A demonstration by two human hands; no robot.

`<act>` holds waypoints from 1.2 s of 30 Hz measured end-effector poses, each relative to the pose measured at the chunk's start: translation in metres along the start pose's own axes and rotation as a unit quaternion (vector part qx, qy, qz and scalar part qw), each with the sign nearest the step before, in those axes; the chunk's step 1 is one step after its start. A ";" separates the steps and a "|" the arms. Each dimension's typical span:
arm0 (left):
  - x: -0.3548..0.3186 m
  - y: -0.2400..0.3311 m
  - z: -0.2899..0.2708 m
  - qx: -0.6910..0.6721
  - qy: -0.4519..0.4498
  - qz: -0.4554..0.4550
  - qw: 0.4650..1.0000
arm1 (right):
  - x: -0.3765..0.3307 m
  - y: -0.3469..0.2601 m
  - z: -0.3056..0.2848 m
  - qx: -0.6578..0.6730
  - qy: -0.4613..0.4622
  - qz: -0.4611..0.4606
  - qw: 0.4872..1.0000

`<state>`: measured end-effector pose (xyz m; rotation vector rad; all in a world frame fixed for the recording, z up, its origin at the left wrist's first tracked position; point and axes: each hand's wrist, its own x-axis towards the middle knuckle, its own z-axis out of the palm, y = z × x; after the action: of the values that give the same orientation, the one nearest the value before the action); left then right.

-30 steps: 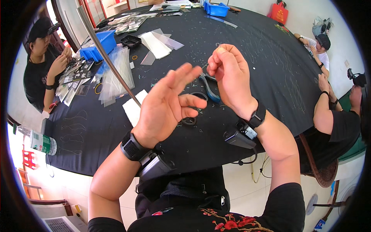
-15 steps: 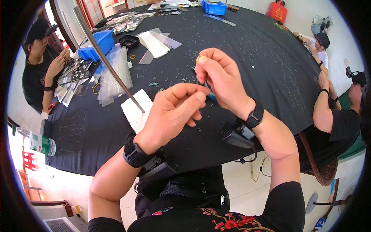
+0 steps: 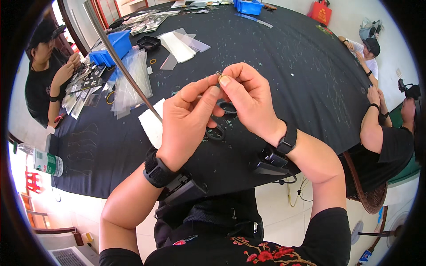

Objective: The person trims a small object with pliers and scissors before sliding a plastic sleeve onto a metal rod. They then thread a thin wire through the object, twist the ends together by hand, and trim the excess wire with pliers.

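Nearest me, both forearms came up from the lower edge, each with a black wrist strap carrying a dark device. My left hand (image 3: 188,122) was raised over the round black-clothed table (image 3: 284,66), thumb and forefinger pressed together on a tiny metallic ring-like piece (image 3: 218,75) held above the cloth. My right hand (image 3: 248,99) met it from the other side, its fingertips pinched shut on that same small piece, and the black loop handles of a pair of scissors (image 3: 222,119) showed under its palm; I couldn't tell how the scissors were gripped. Just beyond the left hand, a white paper sheet (image 3: 152,124) lay flat on the cloth. Further out, a stack of clear plastic sleeves (image 3: 131,82) sat beside a blue plastic bin (image 3: 111,46). Other people sat at the table's left and right edges.
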<state>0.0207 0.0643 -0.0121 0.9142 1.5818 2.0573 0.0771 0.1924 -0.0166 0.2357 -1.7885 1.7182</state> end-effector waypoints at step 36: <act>0.004 0.013 -0.010 0.028 0.040 0.028 0.998 | 0.007 -0.009 -0.009 -0.030 -0.043 -0.039 0.998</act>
<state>0.0115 0.0562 -0.0005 0.9162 1.6811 2.1215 0.0790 0.2016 -0.0057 0.3534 -1.8648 1.6187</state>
